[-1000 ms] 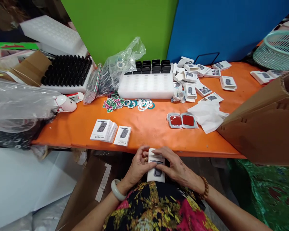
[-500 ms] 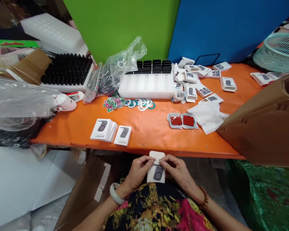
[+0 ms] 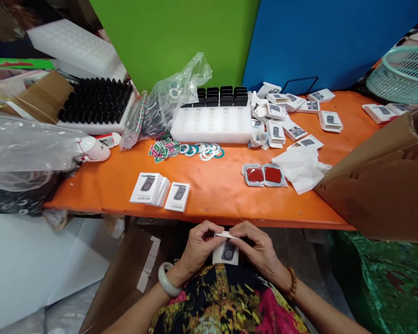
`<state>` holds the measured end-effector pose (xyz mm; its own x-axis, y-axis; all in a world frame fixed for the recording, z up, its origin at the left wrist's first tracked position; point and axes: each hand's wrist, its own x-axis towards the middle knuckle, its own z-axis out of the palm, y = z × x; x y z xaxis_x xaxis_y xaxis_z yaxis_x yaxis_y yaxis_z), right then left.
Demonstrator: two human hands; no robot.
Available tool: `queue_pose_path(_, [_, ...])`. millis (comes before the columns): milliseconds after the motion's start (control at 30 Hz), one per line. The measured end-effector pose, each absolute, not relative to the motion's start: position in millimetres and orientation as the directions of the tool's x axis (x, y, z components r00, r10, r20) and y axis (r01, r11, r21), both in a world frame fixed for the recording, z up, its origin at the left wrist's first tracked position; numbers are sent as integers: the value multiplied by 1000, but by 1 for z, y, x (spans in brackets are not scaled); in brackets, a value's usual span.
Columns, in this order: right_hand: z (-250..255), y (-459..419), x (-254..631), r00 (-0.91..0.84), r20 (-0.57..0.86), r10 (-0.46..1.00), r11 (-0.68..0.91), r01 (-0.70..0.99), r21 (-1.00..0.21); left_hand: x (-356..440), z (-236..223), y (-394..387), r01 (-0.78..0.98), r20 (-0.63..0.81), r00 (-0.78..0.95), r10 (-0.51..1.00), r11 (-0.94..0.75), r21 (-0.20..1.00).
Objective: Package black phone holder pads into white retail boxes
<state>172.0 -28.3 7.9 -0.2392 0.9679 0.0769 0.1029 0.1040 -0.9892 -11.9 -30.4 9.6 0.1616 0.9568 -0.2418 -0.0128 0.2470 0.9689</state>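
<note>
Both my hands hold a small white product box (image 3: 226,253) over my lap, just below the front edge of the orange table (image 3: 216,190). My left hand (image 3: 198,246) pinches the box's left side and top flap. My right hand (image 3: 256,246) pinches the flap from the right. The flap is folded down over the box's top. The box front shows a dark round-cornered picture. A short row of closed boxes (image 3: 158,189) like it lies on the table in front of my left hand.
A white foam tray (image 3: 212,124) with black parts behind it sits mid-table, with coloured rings and stickers (image 3: 184,150) in front. Loose open boxes (image 3: 285,116), two red pads (image 3: 264,175) and white tissue (image 3: 299,167) lie to the right. A cardboard box (image 3: 386,181) stands at right, plastic bags (image 3: 24,153) at left.
The box's top flap stood up half a second ago; now it is bent down over the top. My hands stayed over my lap, fingers shifting to the flap.
</note>
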Motion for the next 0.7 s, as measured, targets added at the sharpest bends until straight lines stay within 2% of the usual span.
queue_pose_path(100, [9, -31, 173, -256, 168, 952, 209, 143, -967, -14, 8, -34, 19, -206, 161, 965, 205, 979])
queue_pose_path(200, [10, -31, 170, -227, 94, 969, 137, 178, -974, -13, 8, -36, 37, -217, 140, 966, 214, 976])
queue_pose_path(267, [11, -29, 167, -194, -46, 980, -15, 160, -987, -10, 10, -34, 19, -272, 126, 954, 272, 962])
queue_pose_path(367, [16, -23, 162, -193, -327, 925, -329, 21, -944, -7, 13, -28, -54, -345, 97, 934, 351, 935])
queue_pose_path(467, [20, -19, 159, -218, -458, 862, -485, -86, -870, -7, 16, -24, -85, -373, 77, 925, 379, 921])
queue_pose_path(600, [17, -22, 161, -248, -489, 837, -518, -68, -853, -12, 15, -25, -29, -403, 113, 908, 408, 912])
queue_pose_path(700, [12, -28, 166, -249, -437, 864, -444, 31, -896, -16, 11, -30, -12, -402, 132, 906, 407, 913])
